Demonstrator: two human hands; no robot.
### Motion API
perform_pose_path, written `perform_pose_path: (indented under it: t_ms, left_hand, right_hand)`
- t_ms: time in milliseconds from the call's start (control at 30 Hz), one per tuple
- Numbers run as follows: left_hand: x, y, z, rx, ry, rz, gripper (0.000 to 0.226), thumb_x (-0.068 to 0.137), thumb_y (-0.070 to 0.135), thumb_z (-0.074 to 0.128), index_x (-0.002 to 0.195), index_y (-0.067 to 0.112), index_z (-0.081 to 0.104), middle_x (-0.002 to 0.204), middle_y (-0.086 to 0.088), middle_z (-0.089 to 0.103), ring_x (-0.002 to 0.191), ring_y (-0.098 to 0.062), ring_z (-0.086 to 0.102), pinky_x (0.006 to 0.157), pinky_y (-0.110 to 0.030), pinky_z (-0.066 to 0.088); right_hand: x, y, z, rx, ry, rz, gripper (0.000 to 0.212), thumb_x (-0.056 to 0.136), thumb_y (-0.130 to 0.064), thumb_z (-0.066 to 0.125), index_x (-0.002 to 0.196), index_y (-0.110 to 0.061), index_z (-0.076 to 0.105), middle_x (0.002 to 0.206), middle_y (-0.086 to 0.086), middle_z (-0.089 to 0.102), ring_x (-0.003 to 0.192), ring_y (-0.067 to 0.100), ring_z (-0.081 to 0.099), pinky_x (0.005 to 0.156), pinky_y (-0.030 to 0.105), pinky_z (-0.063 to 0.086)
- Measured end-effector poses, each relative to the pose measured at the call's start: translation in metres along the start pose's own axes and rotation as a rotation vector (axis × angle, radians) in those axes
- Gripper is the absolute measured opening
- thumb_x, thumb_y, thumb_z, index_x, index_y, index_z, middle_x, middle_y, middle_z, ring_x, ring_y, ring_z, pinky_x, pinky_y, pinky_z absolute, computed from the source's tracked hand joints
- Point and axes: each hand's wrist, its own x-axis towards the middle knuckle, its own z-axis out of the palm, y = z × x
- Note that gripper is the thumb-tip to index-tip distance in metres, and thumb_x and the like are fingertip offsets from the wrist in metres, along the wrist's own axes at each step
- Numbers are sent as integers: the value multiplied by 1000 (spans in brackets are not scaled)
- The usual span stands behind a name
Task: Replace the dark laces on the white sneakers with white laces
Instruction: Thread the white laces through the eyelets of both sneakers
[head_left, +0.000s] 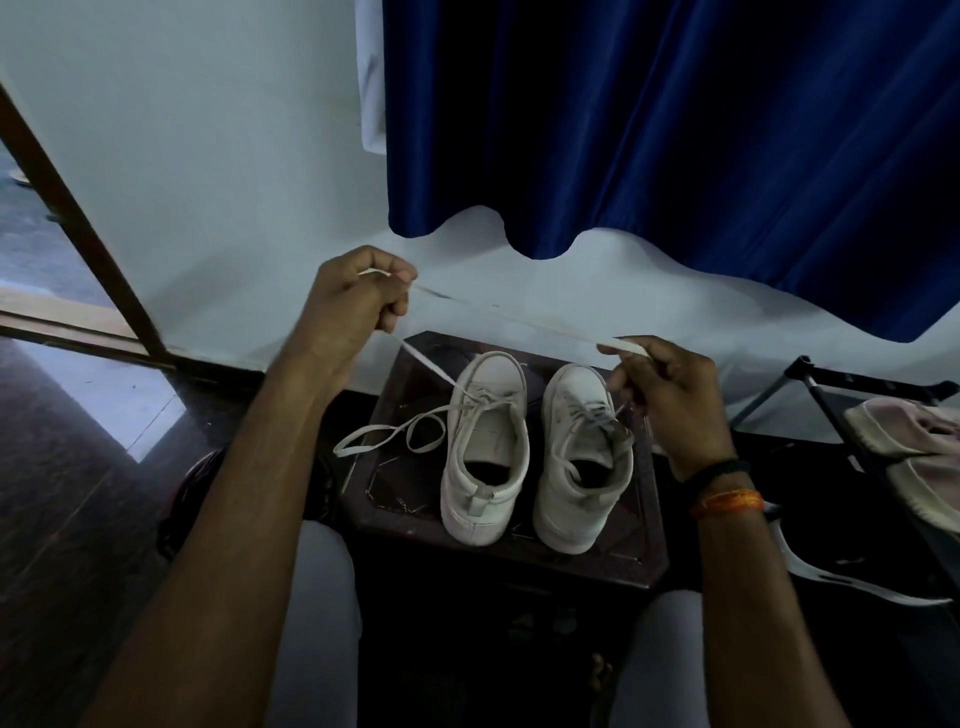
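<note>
Left hand (358, 291): mine, raised above the desk's far left corner, fingers curled tight round a white lace (423, 366). The lace runs from my fist down to the eyelets of the left sneaker (485, 447).

Right hand (670, 395): mine, above the desk's right edge, thumb and fingers pinching a flat white lace end (631, 345). Whether this is the far end of the same lace or belongs to the right sneaker (582, 457), I cannot tell.

Slack loop (389, 431): white lace lying over the desk's left edge, beside the left sneaker.

Sneakers: white pair, side by side at the middle of the desk (644, 545), heels toward me, toes toward the wall. Both show pale lacing across the tongue; no dark lace is visible.

Step in hand, as I judge it: drawing the white lace snug through the eyelets. To do it well:
- pull both ends evenly so the lengths match;
- keep the flat lace untwisted at each eyelet;
- take up the slack loop before tightening further;
- hold the sneaker from sliding toward the desk's far edge.

Beyond the desk: blue curtain (675, 130) on the wall; pink shoe (914, 452) on a rack to the right.
</note>
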Motion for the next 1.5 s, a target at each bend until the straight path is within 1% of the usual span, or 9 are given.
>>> perform_pose_path:
  t_ms: [167,300,400,467,800,1000,1167,1333,1500]
  left_hand:
    - [-5,-16,7,518,58,-80,13,90,12,60,91,20,69,87,7,69,91,-13,65,87,-32,51]
    - [-14,-16,36,716,-161,173,16,90,23,66,103,31,69,118,10,58,114,-13,51,107,-39,37]
    - [-26,-5,61,461,-483,163,13,97,34,64,108,30,70,104,18,69,86,-4,69,83,-30,57]
    - [-32,-2,73,391,-586,140,20,97,40,64,108,24,69,96,12,71,68,-5,69,68,-21,55]
    - [-29,-15,58,321,-397,146,15,97,24,66,94,14,78,61,2,65,57,-5,58,62,-21,46]
    - [-17,-22,39,366,-390,75,21,81,26,78,100,35,78,94,1,75,88,-22,70,89,-50,57]
    - [-16,-19,43,667,-409,262,64,79,40,83,137,29,60,132,16,45,111,1,50,86,-3,36]
    - [-17,-17,54,658,-480,334,21,86,31,76,107,29,77,98,12,76,90,-2,68,84,-32,55]
    - [-20,-18,63,555,-365,294,7,89,22,76,93,20,81,82,11,76,75,2,69,75,-23,57]
  right_hand:
    - [-3,-8,2,-49,-57,47,18,96,-6,63,90,-18,75,69,6,71,57,13,58,53,28,46]
    - [-6,-18,24,-157,-147,39,8,88,-16,75,88,-23,73,70,2,74,60,13,67,62,35,56]
    - [-7,-27,36,-215,-196,44,23,76,-27,82,93,-28,66,77,-3,75,71,13,73,73,42,61]
    - [-6,-35,42,-179,-253,36,34,77,-10,80,100,-24,61,83,0,76,79,14,74,78,47,62]
    - [-3,-43,48,-256,-193,2,25,80,-10,84,96,-16,66,73,-2,75,65,11,73,66,40,63]
    - [-1,-29,52,-376,-145,-53,11,80,-22,85,83,-22,75,73,-9,73,70,4,70,74,36,61]
    - [-3,-33,62,-322,-176,-92,12,85,-8,78,91,-17,75,80,-9,75,77,0,70,79,25,59]
    - [-2,-34,66,-286,-113,-11,17,84,-18,80,88,-20,64,72,-6,75,69,3,71,63,17,52]
    - [-7,-33,65,-240,-74,-11,7,92,-17,71,91,-15,64,72,-5,75,66,3,71,63,15,52]
